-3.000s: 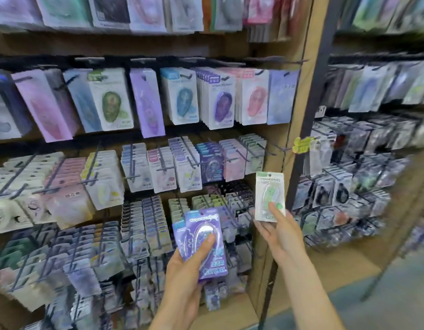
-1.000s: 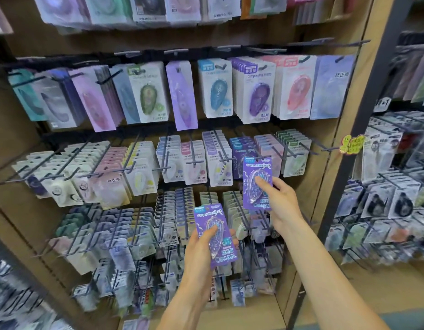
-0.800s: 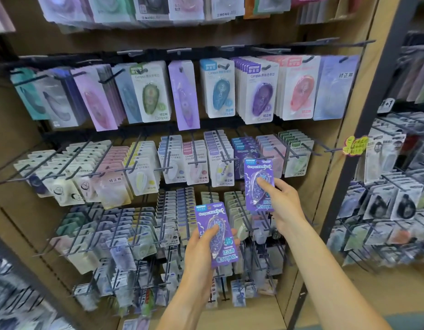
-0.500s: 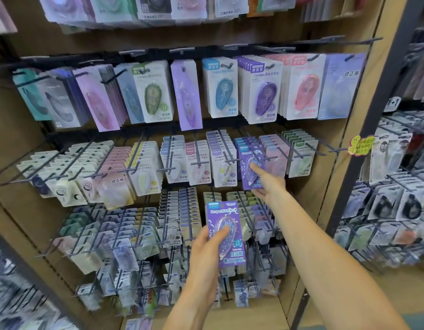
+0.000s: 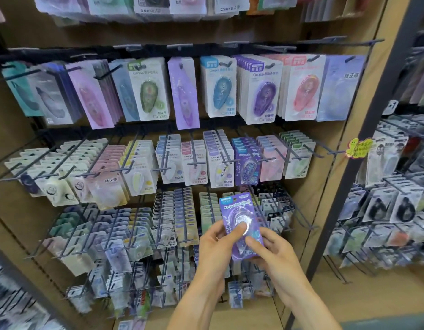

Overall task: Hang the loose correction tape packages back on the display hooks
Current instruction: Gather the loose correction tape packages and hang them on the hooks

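A purple correction tape package (image 5: 237,211) stands upright in front of the lower rows of the display. My left hand (image 5: 217,246) grips it from the left, thumb across the clear blister. My right hand (image 5: 271,248) pinches its lower right part, thumb on the front. Above them, a matching purple package (image 5: 246,166) hangs at the front of a hook (image 5: 250,152) in the middle row, between a white stack and a pink stack.
The wooden display wall carries several rows of black wire hooks (image 5: 303,215) packed with correction tape packages; larger cards (image 5: 263,91) hang in the upper row. A dark metal post (image 5: 363,129) divides it from another rack (image 5: 391,210) at right. A yellow tag (image 5: 357,147) hangs on the post.
My right hand has left the purple package hanging on the middle-row hook and dropped down to join my left hand on the remaining purple package.
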`<move>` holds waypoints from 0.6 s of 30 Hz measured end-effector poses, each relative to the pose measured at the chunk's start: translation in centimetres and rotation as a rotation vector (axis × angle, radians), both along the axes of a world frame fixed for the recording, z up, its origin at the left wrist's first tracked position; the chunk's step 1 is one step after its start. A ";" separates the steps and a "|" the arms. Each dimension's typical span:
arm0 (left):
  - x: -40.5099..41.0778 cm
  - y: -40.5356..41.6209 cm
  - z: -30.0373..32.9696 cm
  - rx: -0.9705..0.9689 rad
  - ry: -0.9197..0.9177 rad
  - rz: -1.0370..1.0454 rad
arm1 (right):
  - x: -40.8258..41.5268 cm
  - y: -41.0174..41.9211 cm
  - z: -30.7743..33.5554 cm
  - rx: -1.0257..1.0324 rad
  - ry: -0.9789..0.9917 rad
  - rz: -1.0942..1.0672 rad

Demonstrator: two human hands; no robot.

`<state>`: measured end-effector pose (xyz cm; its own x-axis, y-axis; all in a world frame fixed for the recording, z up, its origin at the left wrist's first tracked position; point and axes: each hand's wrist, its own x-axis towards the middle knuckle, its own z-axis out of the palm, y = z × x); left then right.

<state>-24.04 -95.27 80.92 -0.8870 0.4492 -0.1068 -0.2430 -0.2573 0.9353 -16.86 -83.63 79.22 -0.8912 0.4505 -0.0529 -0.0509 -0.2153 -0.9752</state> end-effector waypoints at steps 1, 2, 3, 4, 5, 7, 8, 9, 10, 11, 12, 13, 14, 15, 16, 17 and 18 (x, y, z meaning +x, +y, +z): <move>0.1 0.4 0.2 0.009 0.003 -0.021 | -0.1 0.2 -0.1 -0.008 0.020 -0.038; 0.1 0.8 0.5 0.012 0.005 -0.036 | -0.4 0.5 0.1 -0.019 0.042 -0.071; 0.1 1.1 0.9 0.010 0.006 -0.042 | -0.6 0.8 0.2 -0.036 0.064 -0.098; 0.0 1.3 1.2 0.000 0.009 -0.040 | -1.0 1.3 0.5 -0.060 0.086 -0.122; -0.1 1.4 1.3 -0.016 0.011 -0.037 | -1.4 1.8 0.7 -0.080 0.103 -0.150; -0.3 1.1 1.2 -0.067 0.011 -0.027 | -2.5 2.9 1.4 -0.101 0.122 -0.211; -0.3 0.9 1.0 -0.099 0.012 -0.022 | -3.1 3.4 1.6 -0.112 0.127 -0.229; -0.3 0.5 0.7 -0.127 0.010 -0.014 | -3.7 3.9 1.7 -0.123 0.124 -0.242; -0.3 0.0 0.3 -0.147 0.001 -0.006 | -4.3 4.3 1.9 -0.136 0.117 -0.250; -0.2 -0.5 -0.1 -0.159 -0.013 0.000 | -4.7 4.6 1.9 -0.143 0.111 -0.254; -0.1 -1.1 -0.6 -0.175 -0.029 0.006 | -5.1 4.8 2.0 -0.147 0.108 -0.257; -0.1 -1.6 -1.0 -0.192 -0.046 0.012 | -5.4 5.0 2.1 -0.141 0.106 -0.260; -0.1 -2.2 -1.5 -0.206 -0.063 0.020 | -5.6 5.1 2.3 -0.132 0.103 -0.262; -0.2 -2.8 -1.9 -0.219 -0.081 0.030 | -5.7 5.2 2.6 -0.122 0.098 -0.262; -0.2 -3.3 -2.3 -0.229 -0.099 0.039 | -5.8 5.2 2.7 -0.115 0.095 -0.262; -0.2 -3.8 -2.6 -0.235 -0.116 0.048 | -5.8 5.2 2.9 -0.113 0.094 -0.262; -0.2 -4.3 -2.8 -0.237 -0.132 0.055 | -5.9 5.1 3.1 -0.111 0.095 -0.259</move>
<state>-24.27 -99.56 78.11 -0.8809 0.3492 -0.3195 -0.3586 -0.0515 0.9321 -22.71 -78.50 82.33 -0.7506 0.6598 -0.0361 -0.2084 -0.2883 -0.9346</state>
